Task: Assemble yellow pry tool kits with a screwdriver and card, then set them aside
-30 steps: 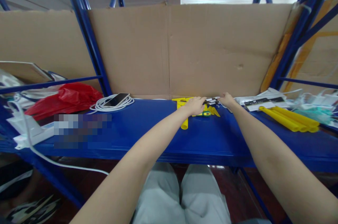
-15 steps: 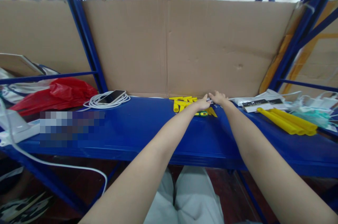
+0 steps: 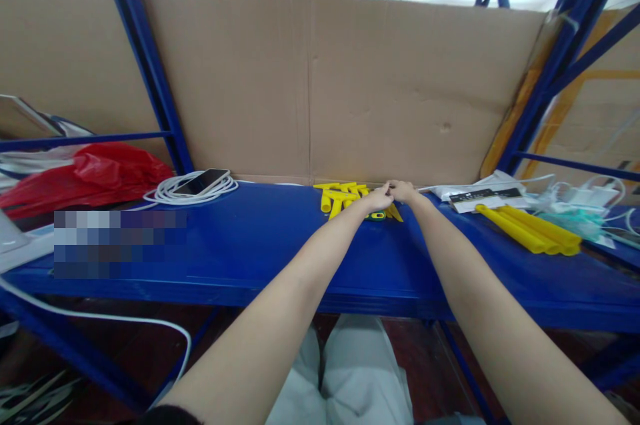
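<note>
My left hand (image 3: 380, 198) and my right hand (image 3: 403, 191) meet at the back of the blue shelf, close to the cardboard. Their fingers are bent inward and touch or nearly touch; anything small between them is hidden. Beside and partly behind my left hand lies a group of yellow tube-like pieces (image 3: 326, 202), several of them laid at angles. Just below my left hand is a green and yellow tool-like piece (image 3: 377, 216), partly covered by that hand. A flat, pointed yellow piece (image 3: 395, 213) lies under the hands.
On the right, thick yellow tubes (image 3: 530, 230) lie near a black-and-white package (image 3: 485, 199) and a green mesh-like bundle (image 3: 575, 221). To the left are a phone (image 3: 203, 182) on a coiled white cable (image 3: 190, 197) and a red plastic bag (image 3: 100, 175). Cardboard (image 3: 240, 91) stands behind.
My hands have come together; the right hand's fingers, spread before, now curl toward the left hand. The whole view has shifted slightly.
</note>
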Available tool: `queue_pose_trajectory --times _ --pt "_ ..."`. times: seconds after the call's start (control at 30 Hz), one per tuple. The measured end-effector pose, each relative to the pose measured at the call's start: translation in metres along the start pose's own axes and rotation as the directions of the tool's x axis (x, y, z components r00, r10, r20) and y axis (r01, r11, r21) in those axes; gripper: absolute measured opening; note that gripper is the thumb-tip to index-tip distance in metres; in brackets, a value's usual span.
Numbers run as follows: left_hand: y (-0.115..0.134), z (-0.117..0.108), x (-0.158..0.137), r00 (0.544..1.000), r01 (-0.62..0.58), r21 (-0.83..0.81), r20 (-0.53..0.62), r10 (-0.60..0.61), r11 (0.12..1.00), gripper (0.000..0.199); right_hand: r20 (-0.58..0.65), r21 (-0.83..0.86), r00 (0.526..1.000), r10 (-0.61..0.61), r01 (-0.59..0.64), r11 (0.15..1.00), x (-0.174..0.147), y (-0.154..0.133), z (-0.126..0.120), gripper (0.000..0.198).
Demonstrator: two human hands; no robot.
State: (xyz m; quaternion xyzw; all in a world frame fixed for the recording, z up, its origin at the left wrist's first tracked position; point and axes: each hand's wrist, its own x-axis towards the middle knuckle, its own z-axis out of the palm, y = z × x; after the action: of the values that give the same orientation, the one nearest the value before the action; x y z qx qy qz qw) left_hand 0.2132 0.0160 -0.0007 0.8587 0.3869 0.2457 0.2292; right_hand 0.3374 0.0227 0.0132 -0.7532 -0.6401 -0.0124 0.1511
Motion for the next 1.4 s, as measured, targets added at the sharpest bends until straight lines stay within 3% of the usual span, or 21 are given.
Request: queue_pose_trajectory --times 0.17,0.27,0.43,0.6,0.77,0.87,1.2,1.4 --pt "0.002 -0.002 0.0 0.982 0.123 0.084 -0.157 -0.109 0.989 0.046 -0.108 0.0 0.994 -0.033 0.033 0.999 -0.013 0.001 0.002 0.046" --pt "0.001 -0.007 -0.004 0.972 0.165 0.183 -0.196 -0.129 0.969 0.048 -0.214 -0.004 0.976 -0.043 0.043 0.999 -0.019 0.008 0.006 0.049" --pt "-0.002 -0.008 -0.007 0.996 0.077 0.341 -0.062 -0.06 0.937 0.061 -0.359 -0.034 0.928 -0.102 0.096 0.995 -0.034 0.023 0.014 0.053" --pt "0.002 -0.011 -0.004 0.99 0.034 0.415 0.112 -0.088 0.909 0.046 -0.457 -0.062 0.882 -0.117 0.1 0.993 -0.044 0.03 0.016 0.054" --pt "0.004 -0.013 -0.006 0.995 -0.027 0.439 0.094 -0.016 0.898 0.036 -0.43 -0.14 0.892 -0.142 0.09 0.986 -0.048 0.028 0.015 0.053" --pt "0.004 -0.011 -0.005 0.997 -0.007 0.445 0.076 -0.03 0.895 0.036 -0.393 -0.197 0.905 -0.163 0.09 0.976 -0.049 0.029 0.015 0.052" --pt "0.006 -0.011 0.002 0.99 -0.033 0.449 0.136 -0.032 0.893 0.051 -0.305 -0.331 0.936 -0.179 0.072 0.941 -0.046 0.037 0.018 0.057" --pt "0.008 -0.018 -0.001 0.995 -0.095 0.422 0.057 0.078 0.902 0.061 -0.316 -0.315 0.931 -0.182 0.078 0.946 -0.047 0.034 0.015 0.059"
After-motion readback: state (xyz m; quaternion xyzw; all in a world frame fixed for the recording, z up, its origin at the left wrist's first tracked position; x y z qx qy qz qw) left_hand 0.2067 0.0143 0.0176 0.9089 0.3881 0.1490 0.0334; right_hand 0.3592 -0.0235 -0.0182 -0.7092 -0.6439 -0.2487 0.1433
